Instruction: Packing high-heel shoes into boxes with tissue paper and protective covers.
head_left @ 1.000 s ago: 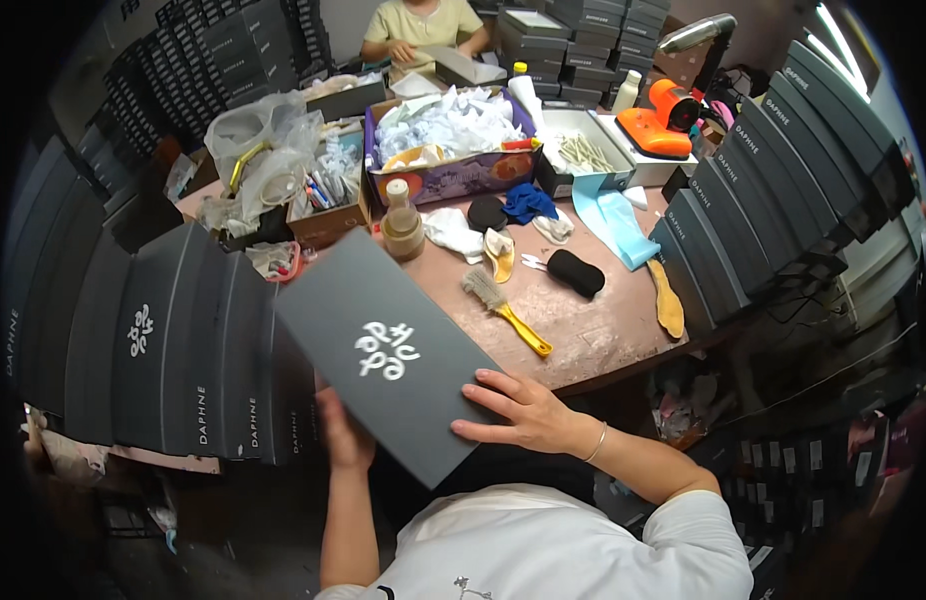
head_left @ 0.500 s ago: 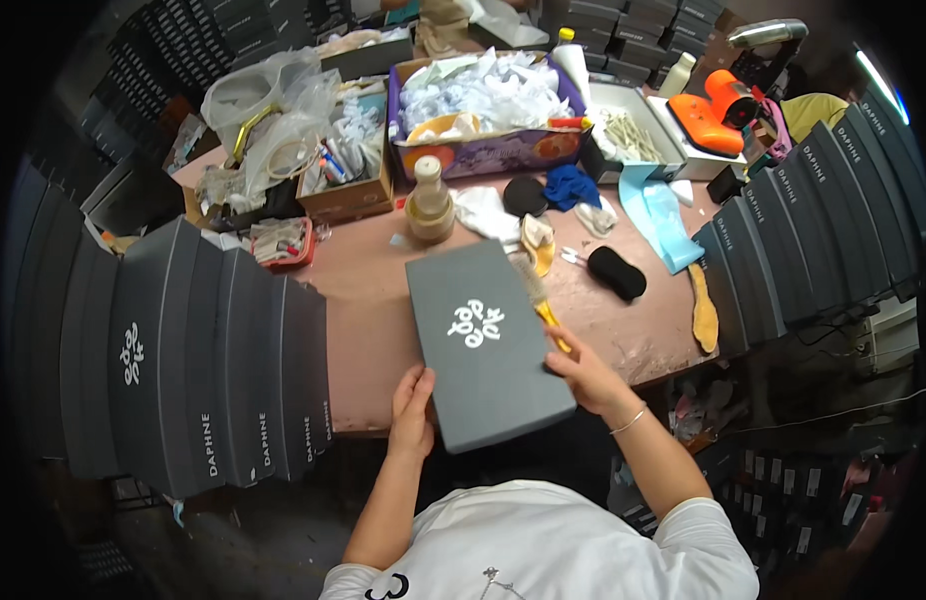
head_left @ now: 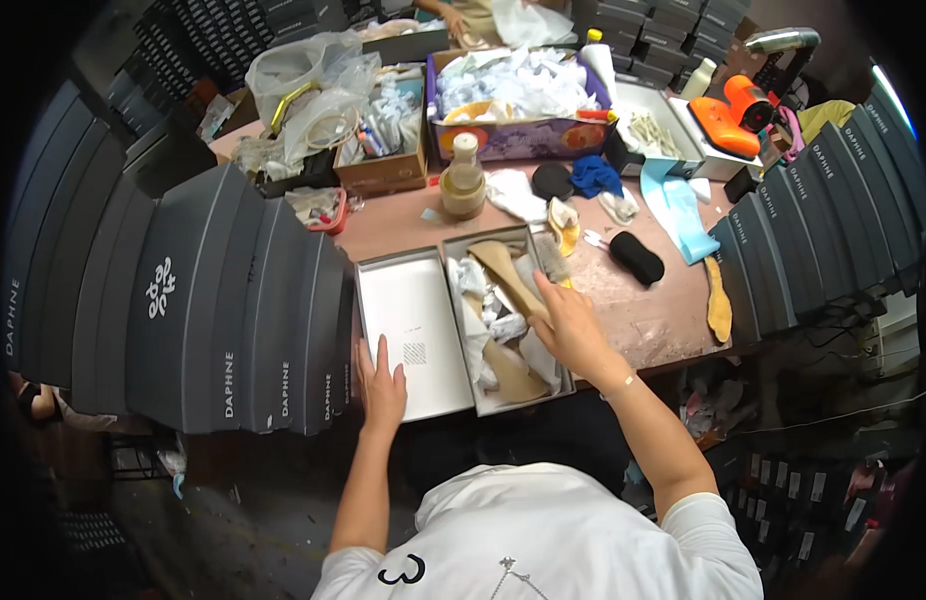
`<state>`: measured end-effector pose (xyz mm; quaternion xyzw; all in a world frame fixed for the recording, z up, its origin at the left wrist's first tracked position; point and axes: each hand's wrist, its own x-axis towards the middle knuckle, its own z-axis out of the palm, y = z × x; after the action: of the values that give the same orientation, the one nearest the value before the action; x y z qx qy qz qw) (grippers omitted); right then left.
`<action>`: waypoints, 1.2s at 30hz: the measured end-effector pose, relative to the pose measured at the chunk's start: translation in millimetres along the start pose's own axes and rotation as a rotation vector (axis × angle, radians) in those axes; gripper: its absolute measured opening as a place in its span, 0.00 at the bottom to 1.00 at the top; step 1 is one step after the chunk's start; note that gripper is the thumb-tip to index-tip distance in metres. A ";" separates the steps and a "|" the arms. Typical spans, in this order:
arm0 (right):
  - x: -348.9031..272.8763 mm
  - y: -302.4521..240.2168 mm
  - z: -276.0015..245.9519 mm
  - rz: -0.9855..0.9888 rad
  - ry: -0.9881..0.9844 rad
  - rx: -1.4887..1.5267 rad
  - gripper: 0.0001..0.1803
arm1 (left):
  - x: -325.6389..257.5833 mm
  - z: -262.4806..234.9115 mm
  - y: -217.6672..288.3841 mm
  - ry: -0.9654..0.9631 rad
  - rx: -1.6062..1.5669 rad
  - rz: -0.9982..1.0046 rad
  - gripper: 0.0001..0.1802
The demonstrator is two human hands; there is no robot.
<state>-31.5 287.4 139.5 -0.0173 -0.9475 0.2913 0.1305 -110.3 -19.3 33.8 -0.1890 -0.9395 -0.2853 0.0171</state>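
Observation:
A dark grey shoebox point(head_left: 537, 398) is open at the near edge of the table, its lid point(head_left: 413, 300) lying white inside up along its left side. In the box are a pair of beige shoes point(head_left: 505, 268) among white tissue paper point(head_left: 471, 276). My left hand point(head_left: 383, 392) rests on the lid's left edge, fingers spread. Over the box's right side reaches my right hand point(head_left: 573, 325), its fingers stretched at the upper shoe; whether they touch it I cannot tell. A brush point(head_left: 551, 260) lies just right of the box, partly behind that hand.
Stacks of grey shoeboxes point(head_left: 208, 300) flank the table left and right point(head_left: 808, 205). Behind are a jar point(head_left: 463, 190), a purple carton point(head_left: 523, 143) of crumpled paper, cloths and a black sponge point(head_left: 636, 258). Another person's hand point(head_left: 451, 18) shows at the far side.
The closed shoebox has come down onto the table and been opened, its lid laid to the left. My left hand has shifted left to the lid; my right hand has moved up beside the shoes.

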 end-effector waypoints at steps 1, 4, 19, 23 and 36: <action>6.0 15.6 2.5 0.012 -0.025 -0.115 0.32 | 11.4 -1.9 30.9 0.068 -0.160 0.105 0.34; 26.4 50.3 46.6 0.084 -0.211 -0.508 0.24 | 35.1 0.3 131.0 -0.025 -0.163 0.486 0.24; 36.6 97.4 -19.3 0.398 -0.186 0.321 0.19 | 48.1 13.2 136.0 -0.482 0.018 0.598 0.13; 42.3 79.5 -24.5 0.315 -0.087 0.305 0.17 | 54.5 6.1 153.7 -0.446 0.030 0.563 0.17; 58.8 79.1 -35.4 0.410 -0.302 0.489 0.20 | 71.6 2.9 157.8 -0.698 0.163 0.512 0.20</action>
<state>-82.6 378.8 137.6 -0.1324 -0.8352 0.5289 -0.0719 -119.0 127.9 124.9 -0.4988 -0.8312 -0.1159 -0.2162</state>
